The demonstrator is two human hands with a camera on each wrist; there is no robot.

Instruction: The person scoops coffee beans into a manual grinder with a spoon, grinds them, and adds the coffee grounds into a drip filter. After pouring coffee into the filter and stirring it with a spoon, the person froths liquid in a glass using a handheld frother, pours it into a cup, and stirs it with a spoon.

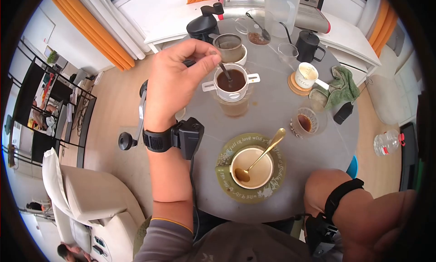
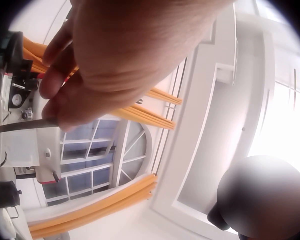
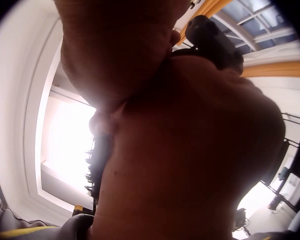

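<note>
My left hand (image 1: 184,75) pinches the thin handle of a dark spoon (image 1: 224,70) between thumb and fingertips. The spoon's lower end dips into brown coffee (image 1: 237,85) in a white two-handled dripper (image 1: 231,96), which sits over a glass vessel (image 1: 234,109). In the left wrist view the dark handle (image 2: 27,126) runs leftward from the fingertips. My right arm (image 1: 334,194) is bent at the lower right of the head view, close to my body. Close and dark in the right wrist view, my right hand (image 3: 120,50) has its fingers mostly hidden, so its grip cannot be told.
A cream bowl (image 1: 256,154) with a gold spoon (image 1: 268,149) rests on a green plate (image 1: 227,189) near me. Around the dripper stand a black grinder (image 1: 203,28), a black kettle (image 1: 309,47), a coffee cup (image 1: 305,76) and a ribbed glass (image 1: 313,123). A green cloth (image 1: 341,87) lies right.
</note>
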